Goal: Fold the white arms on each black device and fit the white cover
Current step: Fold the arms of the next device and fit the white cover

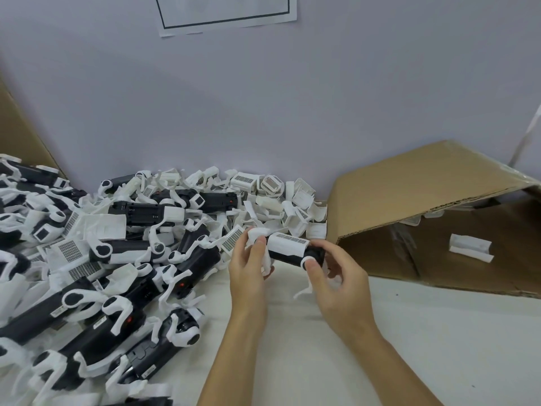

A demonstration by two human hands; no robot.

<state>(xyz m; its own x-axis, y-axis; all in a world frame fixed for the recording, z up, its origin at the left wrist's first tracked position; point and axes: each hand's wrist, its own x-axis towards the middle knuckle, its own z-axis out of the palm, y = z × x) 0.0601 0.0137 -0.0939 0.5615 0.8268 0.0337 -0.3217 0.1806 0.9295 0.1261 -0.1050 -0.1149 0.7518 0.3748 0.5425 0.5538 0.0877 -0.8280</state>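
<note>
**A:** Black device [295, 253] with its white cover [288, 244] is up in the air between both hands, just above the desk [380, 347], next to the pile of devices [102, 273]. Left hand [248, 268] is pinching the white arm end, right hand [333, 276] is curled round the dark end with the thumb on it. How would you say it handles?

**B:** Going by the head view, I'd guess light, rigid plastic, kinda smooth. The white arms [307, 290] look thin and snappable, so I'd grip the black body and just nudge the arms at the hinge.

**A:** Any branding?

**B:** Nothing readable. There's a grid-patterned sticker on the cover, and the paper sheet [225, 13] on the wall only shows a black frame. The loose covers [281, 206] and cardboard box [439, 215] look plain.
</note>
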